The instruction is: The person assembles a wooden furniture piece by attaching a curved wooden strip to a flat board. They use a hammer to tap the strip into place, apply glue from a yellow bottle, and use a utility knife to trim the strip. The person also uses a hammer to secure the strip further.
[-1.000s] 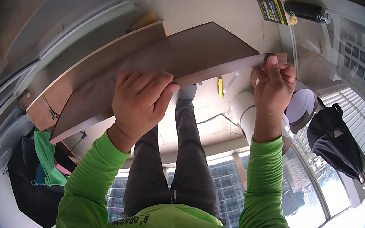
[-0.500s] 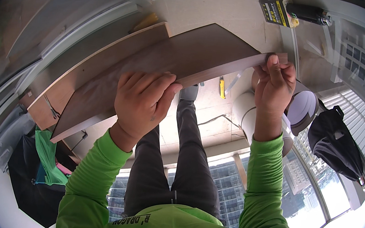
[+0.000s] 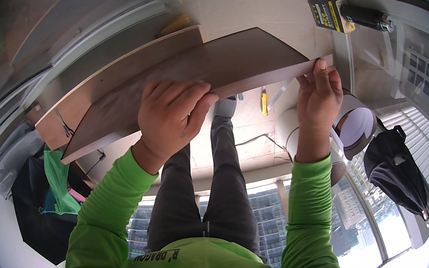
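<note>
A long dark-brown board [image 3: 208,60] with an angled far end lies slanted in front of me. Along its near edge runs a thin wood-coloured edging strip [image 3: 265,77], whose free end sticks out past the board's right corner. My right hand [image 3: 321,96] pinches this strip between thumb and fingers close to that corner. My left hand [image 3: 173,109] is closed over the near edge about midway along, fingers on the board's face and thumb by the edge. The underside of the board is hidden.
Behind the board stands another wooden panel [image 3: 120,45]. A yellow utility knife [image 3: 265,101] lies on the floor near my foot. Scissors [image 3: 65,124], a green bag [image 3: 56,181], a black backpack [image 3: 400,166], a dark bottle [image 3: 365,17] and a white roll [image 3: 357,126] lie around.
My right hand has shifted slightly left and up, bringing the strip's end nearer the board's corner. The left hand keeps its place on the edge.
</note>
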### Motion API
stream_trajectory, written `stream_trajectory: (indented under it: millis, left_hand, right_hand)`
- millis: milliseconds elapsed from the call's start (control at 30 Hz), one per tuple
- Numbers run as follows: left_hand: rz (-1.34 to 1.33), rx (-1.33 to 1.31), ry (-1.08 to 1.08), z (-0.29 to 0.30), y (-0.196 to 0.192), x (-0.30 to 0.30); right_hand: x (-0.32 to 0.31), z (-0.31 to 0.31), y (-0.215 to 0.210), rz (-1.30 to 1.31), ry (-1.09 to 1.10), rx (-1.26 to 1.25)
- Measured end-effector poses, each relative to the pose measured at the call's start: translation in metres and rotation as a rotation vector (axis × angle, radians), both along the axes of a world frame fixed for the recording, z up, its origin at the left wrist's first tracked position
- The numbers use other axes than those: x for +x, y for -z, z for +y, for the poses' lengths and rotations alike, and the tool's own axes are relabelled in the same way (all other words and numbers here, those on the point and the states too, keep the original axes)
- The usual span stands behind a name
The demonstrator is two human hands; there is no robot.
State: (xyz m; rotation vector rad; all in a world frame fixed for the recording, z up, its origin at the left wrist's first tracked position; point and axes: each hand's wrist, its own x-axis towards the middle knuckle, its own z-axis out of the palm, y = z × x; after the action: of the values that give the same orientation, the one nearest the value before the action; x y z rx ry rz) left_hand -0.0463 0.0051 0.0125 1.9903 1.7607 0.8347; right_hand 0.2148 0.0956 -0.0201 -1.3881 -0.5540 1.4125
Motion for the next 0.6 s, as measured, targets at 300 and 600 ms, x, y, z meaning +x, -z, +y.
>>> stream_trajectory:
  millis: [300,600]
  left_hand:
    - [0.002,-0.002,-0.008,0.001,0.001,0.000]
    - [0.021,-0.024,-0.006,0.007,0.000,-0.004]
  right_hand:
    - [-0.036,-0.032,-0.004,0.057,-0.111,-0.057]
    - [-0.053,-0.025,0.006,0.066,-0.114,-0.005]
